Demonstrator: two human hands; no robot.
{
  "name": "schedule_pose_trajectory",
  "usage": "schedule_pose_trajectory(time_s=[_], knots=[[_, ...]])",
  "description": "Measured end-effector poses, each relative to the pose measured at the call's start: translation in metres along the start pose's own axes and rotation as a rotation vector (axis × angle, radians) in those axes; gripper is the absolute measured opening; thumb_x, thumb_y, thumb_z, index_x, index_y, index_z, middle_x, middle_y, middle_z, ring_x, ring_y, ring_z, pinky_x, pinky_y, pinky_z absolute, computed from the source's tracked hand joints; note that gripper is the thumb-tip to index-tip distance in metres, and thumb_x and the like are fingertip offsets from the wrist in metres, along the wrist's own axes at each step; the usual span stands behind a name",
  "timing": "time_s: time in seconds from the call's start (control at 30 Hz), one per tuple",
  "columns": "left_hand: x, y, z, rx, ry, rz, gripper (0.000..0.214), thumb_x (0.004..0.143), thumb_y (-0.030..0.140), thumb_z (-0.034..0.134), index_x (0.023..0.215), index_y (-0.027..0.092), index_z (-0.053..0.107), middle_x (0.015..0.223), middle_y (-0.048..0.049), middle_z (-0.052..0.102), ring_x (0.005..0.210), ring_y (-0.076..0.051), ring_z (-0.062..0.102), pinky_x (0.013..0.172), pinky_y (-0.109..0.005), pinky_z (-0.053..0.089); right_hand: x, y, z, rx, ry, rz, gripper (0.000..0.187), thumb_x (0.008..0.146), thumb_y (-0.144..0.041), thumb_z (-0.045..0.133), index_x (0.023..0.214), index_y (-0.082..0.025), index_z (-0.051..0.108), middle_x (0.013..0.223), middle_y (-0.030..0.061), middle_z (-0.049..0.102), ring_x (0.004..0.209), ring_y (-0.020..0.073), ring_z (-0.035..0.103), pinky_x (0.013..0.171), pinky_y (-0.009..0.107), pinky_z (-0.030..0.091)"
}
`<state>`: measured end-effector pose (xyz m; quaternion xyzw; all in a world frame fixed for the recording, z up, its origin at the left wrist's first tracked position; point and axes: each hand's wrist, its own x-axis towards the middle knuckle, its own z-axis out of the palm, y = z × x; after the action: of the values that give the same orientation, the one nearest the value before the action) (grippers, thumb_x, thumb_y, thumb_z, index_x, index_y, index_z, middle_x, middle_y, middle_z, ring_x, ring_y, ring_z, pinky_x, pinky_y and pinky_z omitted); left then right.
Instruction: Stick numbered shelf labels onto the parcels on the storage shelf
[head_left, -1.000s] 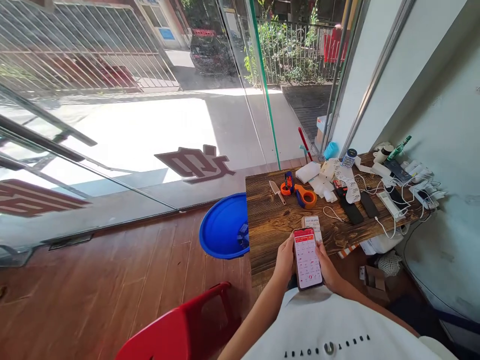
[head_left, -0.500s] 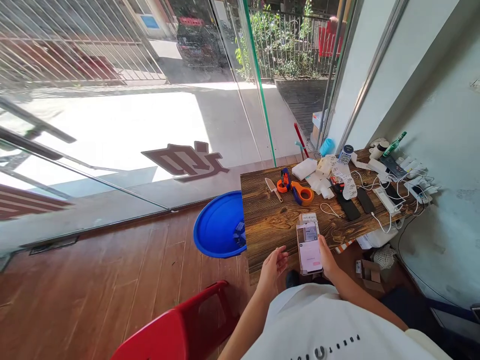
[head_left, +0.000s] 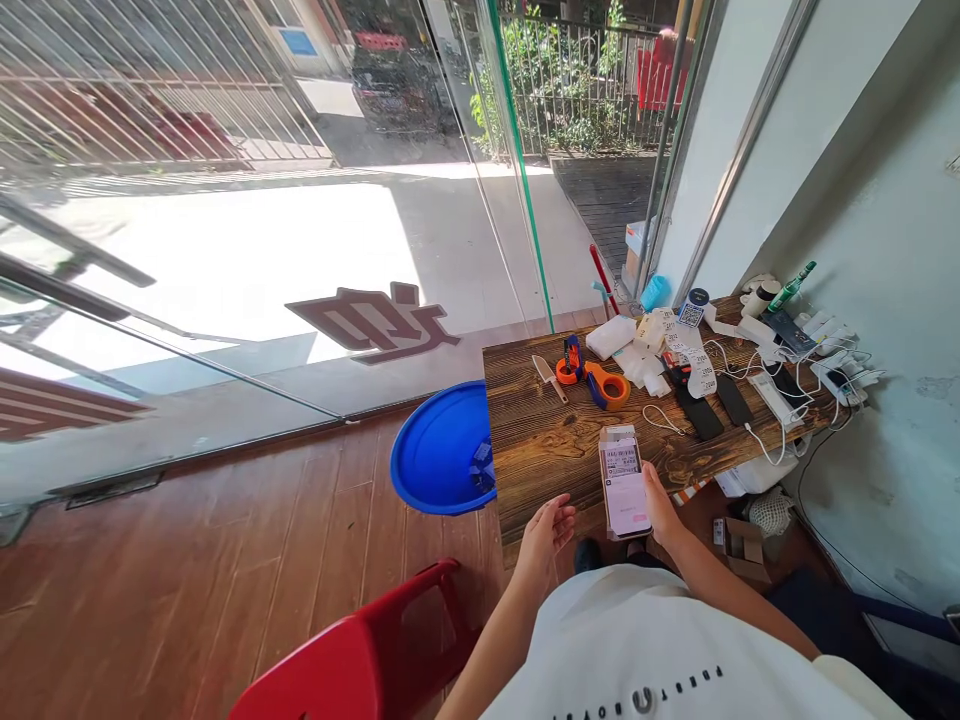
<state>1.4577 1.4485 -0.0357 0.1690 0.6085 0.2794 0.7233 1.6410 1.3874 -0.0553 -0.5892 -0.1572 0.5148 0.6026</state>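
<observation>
My right hand (head_left: 658, 505) is closed around the right side of a smartphone (head_left: 628, 502), whose lit screen shows a camera picture of a printed label over a pale pink panel. Just beyond the phone's far end lies a small box (head_left: 620, 434) at the front part of the wooden table (head_left: 525, 440); the phone covers most of it. My left hand (head_left: 551, 525) is held at the table's near edge, left of the phone, with loosely bent fingers apart and nothing in them.
On the table are a knife (head_left: 550, 379), orange-and-blue tape dispensers (head_left: 607, 387), a label strip (head_left: 686, 350), a black power bank-like slab (head_left: 733, 400) and tangled white cables. A blue tub (head_left: 439, 450) stands left of the table, a red stool (head_left: 322, 665) nearer me.
The phone has moved slightly away from me, further over the box. Its screen now shows the label larger. My left hand has hardly moved.
</observation>
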Motion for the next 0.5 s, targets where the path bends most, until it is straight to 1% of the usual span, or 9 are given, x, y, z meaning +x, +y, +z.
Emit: schedule_pose_trajectory(time_s=[0.13, 0.2, 0.27, 0.33, 0.43, 0.5], knots=[[0.001, -0.001, -0.001, 0.024, -0.017, 0.011, 0.016, 0.087, 0.026, 0.059, 0.09, 0.019, 0.073, 0.076, -0.0047, 0.071, 0.061, -0.01, 0.064, 0.063, -0.022, 0.052, 0.001, 0.0, -0.003, 0.031, 0.008, 0.022, 0.069, 0.067, -0.084, 0.059, 0.108, -0.028, 0.06, 0.109, 0.0073, 0.074, 0.109, 0.0288, 0.066, 0.091, 0.044, 0.053], [0.002, -0.002, -0.001, 0.044, -0.026, 0.017, 0.018, 0.089, 0.026, 0.056, 0.091, 0.02, 0.073, 0.076, -0.0046, 0.071, 0.061, -0.01, 0.064, 0.064, -0.022, 0.052, 0.001, -0.001, -0.003, 0.044, 0.008, 0.023, 0.068, 0.067, -0.083, 0.06, 0.107, -0.028, 0.061, 0.108, 0.0069, 0.074, 0.108, 0.0287, 0.067, 0.09, 0.044, 0.053], [0.003, -0.001, 0.002, 0.072, -0.042, 0.024, 0.018, 0.088, 0.027, 0.056, 0.091, 0.02, 0.072, 0.076, -0.0052, 0.072, 0.063, -0.011, 0.065, 0.063, -0.022, 0.051, 0.0, -0.003, 0.0, 0.054, 0.004, 0.022, 0.066, 0.067, -0.083, 0.061, 0.104, -0.028, 0.061, 0.106, 0.006, 0.075, 0.106, 0.0283, 0.067, 0.09, 0.044, 0.053], [0.006, 0.002, 0.012, 0.105, -0.077, 0.043, 0.017, 0.085, 0.03, 0.061, 0.092, 0.02, 0.073, 0.082, -0.0071, 0.074, 0.069, -0.014, 0.067, 0.064, -0.024, 0.052, -0.002, -0.006, 0.004, 0.062, 0.0, 0.023, 0.065, 0.066, -0.083, 0.061, 0.101, -0.029, 0.062, 0.104, 0.0049, 0.075, 0.105, 0.028, 0.067, 0.09, 0.043, 0.053], [0.013, 0.007, 0.037, 0.146, -0.165, 0.109, 0.026, 0.081, 0.039, 0.066, 0.096, 0.019, 0.073, 0.094, -0.0098, 0.076, 0.082, -0.019, 0.07, 0.068, -0.027, 0.053, -0.007, -0.009, 0.01, 0.071, -0.018, 0.026, 0.064, 0.066, -0.083, 0.061, 0.1, -0.029, 0.063, 0.101, 0.0043, 0.076, 0.104, 0.0276, 0.068, 0.09, 0.042, 0.053], [0.019, 0.011, 0.055, 0.176, -0.218, 0.165, 0.032, 0.078, 0.045, 0.067, 0.093, 0.018, 0.073, 0.09, -0.0096, 0.076, 0.082, -0.021, 0.07, 0.068, -0.028, 0.053, -0.009, -0.01, 0.012, 0.074, -0.035, 0.023, 0.064, 0.067, -0.083, 0.062, 0.101, -0.028, 0.063, 0.1, 0.0044, 0.076, 0.104, 0.0273, 0.068, 0.088, 0.04, 0.054]])
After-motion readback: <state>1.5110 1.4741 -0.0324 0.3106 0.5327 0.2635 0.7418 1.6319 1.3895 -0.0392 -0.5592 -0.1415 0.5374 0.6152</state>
